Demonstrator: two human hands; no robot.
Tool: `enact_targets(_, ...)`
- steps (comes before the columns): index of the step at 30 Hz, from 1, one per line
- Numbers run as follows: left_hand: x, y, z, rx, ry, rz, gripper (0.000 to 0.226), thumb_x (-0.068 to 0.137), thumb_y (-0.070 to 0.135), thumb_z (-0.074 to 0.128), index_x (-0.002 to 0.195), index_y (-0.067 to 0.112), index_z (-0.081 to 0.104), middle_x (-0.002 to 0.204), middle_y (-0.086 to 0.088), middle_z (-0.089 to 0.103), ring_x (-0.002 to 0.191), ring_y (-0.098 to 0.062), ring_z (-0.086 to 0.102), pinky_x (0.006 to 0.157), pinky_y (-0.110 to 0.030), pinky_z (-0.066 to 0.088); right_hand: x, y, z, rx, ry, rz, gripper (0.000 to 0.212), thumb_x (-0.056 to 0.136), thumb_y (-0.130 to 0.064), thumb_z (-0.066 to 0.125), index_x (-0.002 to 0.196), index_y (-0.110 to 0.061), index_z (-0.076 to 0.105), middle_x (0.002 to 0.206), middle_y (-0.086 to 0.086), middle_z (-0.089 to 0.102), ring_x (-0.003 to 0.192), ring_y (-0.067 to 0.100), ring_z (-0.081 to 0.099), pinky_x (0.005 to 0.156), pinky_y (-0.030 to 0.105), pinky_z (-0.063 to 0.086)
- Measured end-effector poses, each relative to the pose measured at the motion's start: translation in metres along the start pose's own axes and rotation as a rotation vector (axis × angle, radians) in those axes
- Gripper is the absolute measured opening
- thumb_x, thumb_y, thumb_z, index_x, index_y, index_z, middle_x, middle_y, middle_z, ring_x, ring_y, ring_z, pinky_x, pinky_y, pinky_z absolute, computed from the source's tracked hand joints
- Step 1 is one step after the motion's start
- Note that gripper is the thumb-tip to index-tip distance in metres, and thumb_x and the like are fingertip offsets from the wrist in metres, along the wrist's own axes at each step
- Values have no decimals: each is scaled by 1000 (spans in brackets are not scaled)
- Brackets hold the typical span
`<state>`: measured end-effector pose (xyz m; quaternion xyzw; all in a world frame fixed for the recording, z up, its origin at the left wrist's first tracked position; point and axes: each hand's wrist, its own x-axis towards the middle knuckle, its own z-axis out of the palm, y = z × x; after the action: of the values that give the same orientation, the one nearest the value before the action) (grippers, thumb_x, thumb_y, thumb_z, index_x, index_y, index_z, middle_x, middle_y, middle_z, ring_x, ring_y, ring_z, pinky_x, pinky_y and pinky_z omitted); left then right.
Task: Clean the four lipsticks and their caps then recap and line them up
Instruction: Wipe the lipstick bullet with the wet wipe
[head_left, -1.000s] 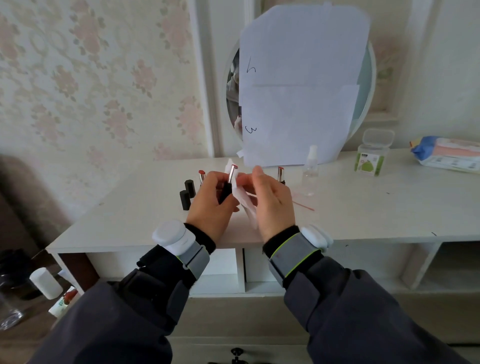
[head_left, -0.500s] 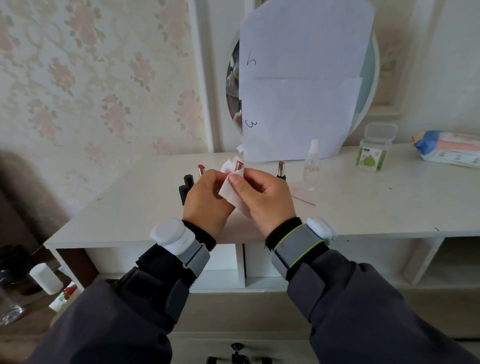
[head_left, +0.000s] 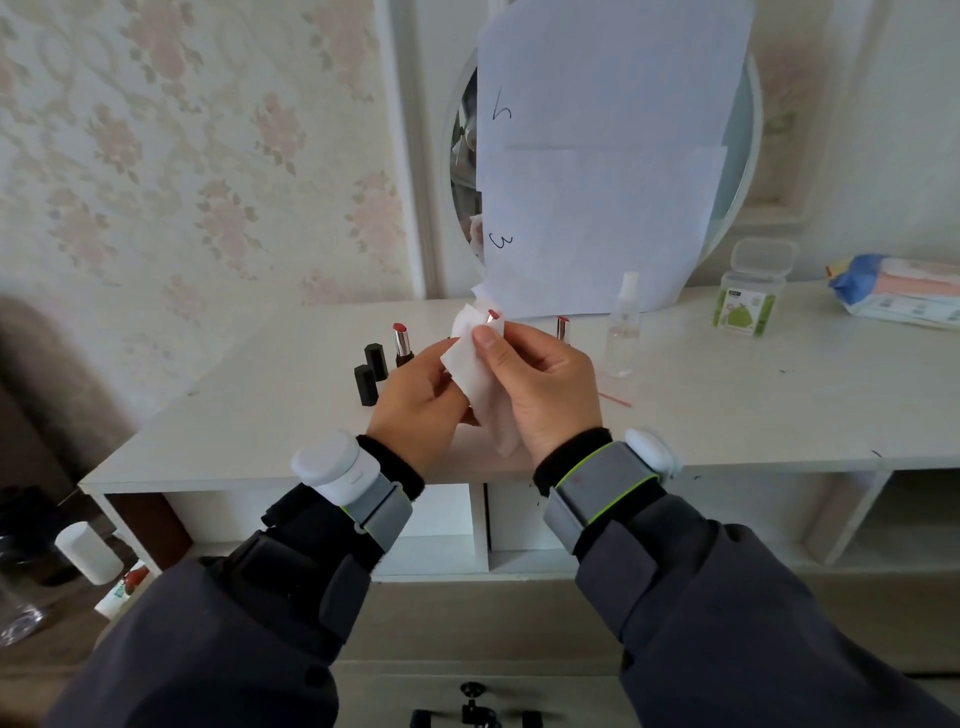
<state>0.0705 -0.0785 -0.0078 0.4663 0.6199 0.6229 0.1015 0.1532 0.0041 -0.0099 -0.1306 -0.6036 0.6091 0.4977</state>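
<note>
A person is standing at a white dresser (head_left: 727, 415), seen from a camera on their own head looking down at both hands, which are raised together above the front edge of the top.

The left hand (head_left: 415, 400) is curling its fingers round the base of an open lipstick (head_left: 492, 315); only the reddish tip and a sliver of the silver tube are showing above the hands. The right hand (head_left: 545, 384) is pinching a white wipe (head_left: 472, 374) between thumb and fingers, and the wipe is wrapping round the lipstick tube just below the tip, with its loose end hanging down between the two palms.

On the dresser behind the hands, a second lipstick (head_left: 401, 343) is standing upright and uncapped, left of the held one. Just beside it, further left, two black caps (head_left: 370, 371) are standing upright, close together. A third lipstick (head_left: 562, 330) is standing uncapped to the right, partly hidden behind the right hand. A fourth cannot be made out.

Right of that lipstick, a small clear spray bottle (head_left: 623, 327) is standing near the mirror (head_left: 737, 156), whose glass is mostly covered by sheets of paper (head_left: 597, 182). Further right sit a small clear tub (head_left: 750, 291) with a green label and, at the far edge, a soft pack (head_left: 898, 291) of wipes lying flat.

Both wrists are wearing grey bands over dark sleeves.
</note>
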Motion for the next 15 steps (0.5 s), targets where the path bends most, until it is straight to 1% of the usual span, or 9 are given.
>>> enact_targets(2, 1, 1, 0, 37, 0, -3, 22, 92, 8, 59, 95, 28, 66, 80, 6, 72, 73, -14, 72, 68, -30, 58, 1, 2, 0, -8, -18, 9, 15, 90, -25, 70, 81, -15, 77, 77, 10, 72, 75, 17, 64, 75, 47, 59)
enact_targets(3, 2, 1, 0, 70, 7, 3, 22, 91, 7, 61, 96, 28, 66, 82, 6, 72, 73, -12, 72, 70, -30, 58, 2, 3, -1, -26, -26, -4, 17, 91, -25, 68, 81, -15, 77, 77, 11, 72, 73, 17, 64, 73, 46, 59)
enact_targets(4, 2, 0, 0, 99, 21, 10, 22, 89, 8, 63, 97, 28, 67, 83, 8, 72, 73, -10, 71, 71, -28, 58, 2, 4, 0, -47, -34, -21, 19, 92, -24, 67, 81, -13, 77, 75, 9, 71, 72, 14, 62, 71, 40, 57)
enact_targets(6, 2, -1, -1, 124, 61, 18, 22, 86, 9, 66, 99, 27, 67, 81, 11, 71, 72, -3, 68, 69, -20, 55, 2, 5, 0, -70, -44, -47, 19, 94, -21, 65, 83, -11, 76, 73, 2, 68, 68, 7, 58, 66, 25, 51)
enact_targets(8, 1, -2, -1, 120, 108, 24, 25, 83, 8, 69, 102, 24, 64, 85, 10, 71, 73, 0, 66, 66, -14, 51, 0, 5, 1, -90, -58, -73, 19, 94, -20, 63, 82, -14, 76, 71, -3, 65, 66, 5, 54, 64, 19, 46)
enact_targets(10, 1, -4, -1, 52, 147, 21, 30, 81, 6, 72, 103, 22, 59, 90, 2, 71, 76, -6, 67, 66, -18, 52, 0, 6, 1, -120, -74, -93, 21, 95, -20, 62, 78, -20, 74, 68, -5, 62, 64, 4, 51, 61, 20, 44)
enact_targets(12, 1, -4, -2, 14, 158, 24, 28, 82, 4, 72, 101, 20, 59, 91, -2, 71, 79, -10, 68, 66, -21, 53, 2, 7, 0, -152, -93, -109, 28, 96, -18, 60, 70, -22, 69, 63, -9, 55, 61, 5, 47, 58, 20, 42)
enact_targets(14, 0, -2, -2, -34, 140, 20, 24, 86, 1, 67, 103, 16, 62, 93, -3, 72, 82, -13, 70, 66, -21, 54, 3, 7, 0, -149, -112, -110, 33, 97, -15, 59, 66, -25, 65, 59, -13, 53, 60, 5, 47, 58, 23, 45)
enact_targets(15, 0, 0, -2, -75, 116, 15, 23, 87, -1, 65, 103, 15, 63, 94, -4, 72, 84, -15, 70, 66, -22, 56, 4, 8, -1, -135, -123, -104, 32, 97, -14, 58, 69, -27, 66, 61, -14, 56, 62, 5, 50, 60, 25, 49)
